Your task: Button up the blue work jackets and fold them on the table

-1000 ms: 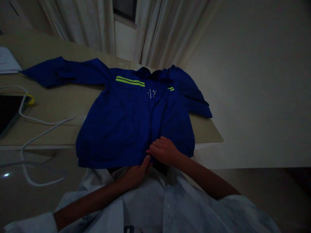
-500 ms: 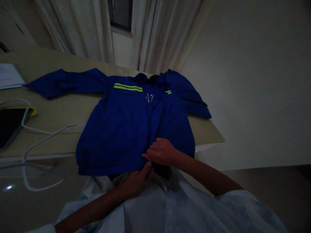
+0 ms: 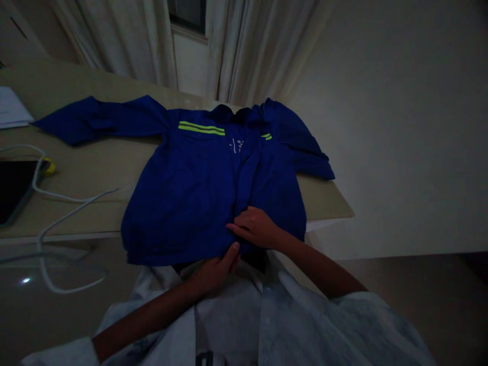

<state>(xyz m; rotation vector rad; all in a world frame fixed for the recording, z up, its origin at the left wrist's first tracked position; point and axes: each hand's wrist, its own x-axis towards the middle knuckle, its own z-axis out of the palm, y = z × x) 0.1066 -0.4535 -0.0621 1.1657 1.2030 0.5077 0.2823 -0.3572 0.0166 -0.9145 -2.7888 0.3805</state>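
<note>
A blue jacket (image 3: 183, 188) with yellow-green stripes on its chest lies front up, its collar at the far side and its hem hanging over the near table edge. One sleeve stretches out to the left; the other bends down at the right. My left hand (image 3: 217, 269) pinches the hem near the middle of the front, thumb on top and fingers underneath. Just above it, my right hand (image 3: 255, 227) is closed on the front opening edge of the jacket, its thumb pointing left. The fabric between the fingers is mostly hidden.
The jacket lies on a pale table (image 3: 141, 168). At the left are a dark phone or tablet (image 3: 15, 188), a white cable (image 3: 61, 195) looping over the edge, and white papers (image 3: 13, 108). Curtains (image 3: 125, 40) hang behind; a wall (image 3: 400, 127) stands at right.
My right hand has moved slightly up the front edge, away from my left hand, its thumb now more extended. My left hand stays at the hem. The whole view has shifted a little.
</note>
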